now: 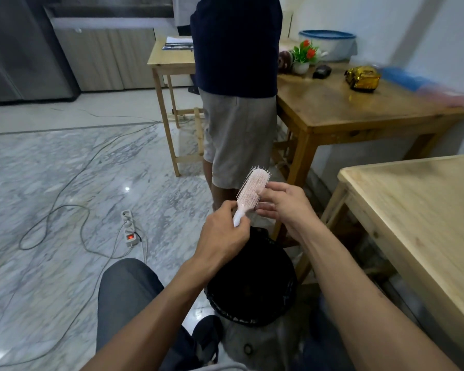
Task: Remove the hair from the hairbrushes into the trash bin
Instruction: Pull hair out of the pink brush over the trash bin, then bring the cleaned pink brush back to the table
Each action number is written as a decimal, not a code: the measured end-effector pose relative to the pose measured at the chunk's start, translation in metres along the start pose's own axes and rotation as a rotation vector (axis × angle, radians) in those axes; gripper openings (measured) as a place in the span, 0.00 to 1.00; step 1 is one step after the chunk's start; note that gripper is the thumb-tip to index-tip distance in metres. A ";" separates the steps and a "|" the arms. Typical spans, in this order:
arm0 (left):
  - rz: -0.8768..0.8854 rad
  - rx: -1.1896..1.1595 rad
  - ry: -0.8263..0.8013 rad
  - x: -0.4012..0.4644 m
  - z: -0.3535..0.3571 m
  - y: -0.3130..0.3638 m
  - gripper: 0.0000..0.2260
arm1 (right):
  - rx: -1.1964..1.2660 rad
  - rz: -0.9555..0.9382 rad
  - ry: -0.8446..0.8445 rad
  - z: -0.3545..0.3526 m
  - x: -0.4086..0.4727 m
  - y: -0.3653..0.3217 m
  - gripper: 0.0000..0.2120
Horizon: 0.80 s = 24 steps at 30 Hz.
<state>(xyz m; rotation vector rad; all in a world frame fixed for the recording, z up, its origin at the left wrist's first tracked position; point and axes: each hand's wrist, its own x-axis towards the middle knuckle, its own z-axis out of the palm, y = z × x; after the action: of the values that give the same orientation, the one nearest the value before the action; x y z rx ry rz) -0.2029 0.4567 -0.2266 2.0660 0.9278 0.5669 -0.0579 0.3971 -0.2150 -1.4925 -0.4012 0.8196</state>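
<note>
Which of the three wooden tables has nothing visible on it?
The pale wooden table nearest the person's right forearm; the darker table holds a gold box and potted flowers, and the small far table holds papers.

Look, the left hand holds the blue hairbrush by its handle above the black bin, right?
Not quite: the hairbrush is pink, not blue. The head view shows the left hand gripping its handle above the black trash bin, while the right hand's fingers touch the bristles.
</note>
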 end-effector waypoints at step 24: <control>0.590 0.076 -0.156 -0.034 0.065 0.174 0.16 | 0.058 -0.264 0.638 -0.185 -0.115 -0.119 0.03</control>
<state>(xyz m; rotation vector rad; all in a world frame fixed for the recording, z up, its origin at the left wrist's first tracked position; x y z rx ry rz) -0.1086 0.3259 -0.1277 2.4169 0.2382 0.6637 0.0205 0.1995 -0.0873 -1.5174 -0.0877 0.1222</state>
